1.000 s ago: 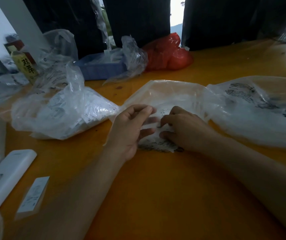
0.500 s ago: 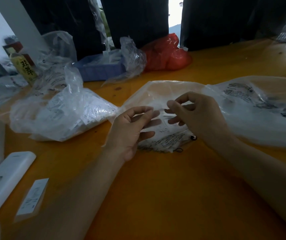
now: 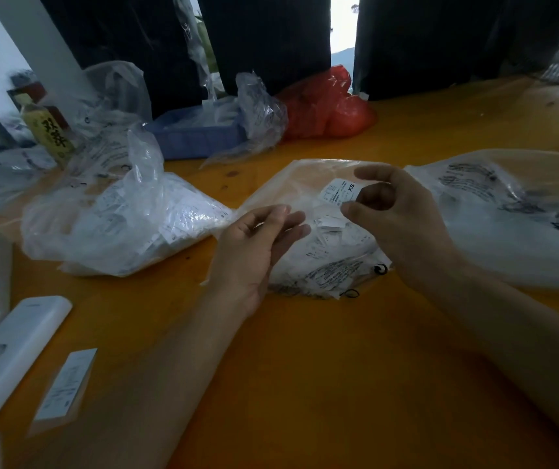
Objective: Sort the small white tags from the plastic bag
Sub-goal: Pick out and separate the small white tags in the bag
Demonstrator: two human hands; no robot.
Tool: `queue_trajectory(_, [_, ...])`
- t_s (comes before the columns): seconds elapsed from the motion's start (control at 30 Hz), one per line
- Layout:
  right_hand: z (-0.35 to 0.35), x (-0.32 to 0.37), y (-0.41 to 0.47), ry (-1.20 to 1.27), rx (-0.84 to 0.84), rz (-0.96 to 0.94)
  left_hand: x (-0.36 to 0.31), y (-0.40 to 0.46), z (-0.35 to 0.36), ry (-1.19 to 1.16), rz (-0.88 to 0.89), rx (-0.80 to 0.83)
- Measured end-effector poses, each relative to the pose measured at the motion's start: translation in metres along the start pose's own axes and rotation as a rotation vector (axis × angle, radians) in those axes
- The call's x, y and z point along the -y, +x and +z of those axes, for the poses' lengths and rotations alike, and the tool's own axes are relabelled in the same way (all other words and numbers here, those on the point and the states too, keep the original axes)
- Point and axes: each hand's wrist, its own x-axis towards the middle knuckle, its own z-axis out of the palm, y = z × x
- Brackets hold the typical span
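Right hand: the right hand (image 3: 403, 211) is raised over the middle bag, thumb and fingers curled, pinching a small white tag (image 3: 339, 192) at its right edge.
Tag writing: "XS" in bold black reads clearly, turned sideways; rows of finer print beside it are too small to read.
Left hand: the left hand (image 3: 254, 245) hovers palm-up with fingers loosely spread, holding nothing, just left of the tag pile.
Middle plastic bag: the plastic bag (image 3: 305, 184) lies flat on the orange desk (image 3: 305, 367); loose white tags (image 3: 330, 231) are heaped on it between the two hands. Black printing runs along its near edge, unreadable.
Left bag: a crumpled clear bag (image 3: 119, 225) holds many more printed white tags.
Right bag: another clear bag (image 3: 514, 211) carries blurred black text.
Bottle: a yellow-labelled bottle (image 3: 49, 133) at far left shows Chinese characters, too blurred to read with certainty.
Near left: a white remote-like device (image 3: 10, 353) and a small printed white card (image 3: 65, 387).
Back: blue tray (image 3: 196, 138) and red bag (image 3: 325, 106).
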Motion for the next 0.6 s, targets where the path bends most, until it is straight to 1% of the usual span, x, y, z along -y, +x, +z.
queue_trajectory(0.17, [0.0006, -0.0016, 0.0024, 0.008, 0.074, 0.059, -0.0010, -0.0027, 0.0012, 0.005, 0.018, 0.028])
queue_trajectory(0.3, [0.0011, -0.0031, 0.0031, 0.147, 0.044, 0.080, -0.0008, -0.0054, 0.0022, 0.050, 0.009, 0.064])
queue_trajectory(0.43, [-0.0015, -0.0013, 0.0030, 0.244, 0.035, 0.035, 0.0001, -0.0066, 0.0030, 0.115, 0.019, 0.082])
queue_trajectory(0.6, [-0.0019, 0.0015, 0.0002, 0.201, 0.043, -0.004, -0.0004, -0.0076, 0.0016, 0.187, 0.048, 0.079])
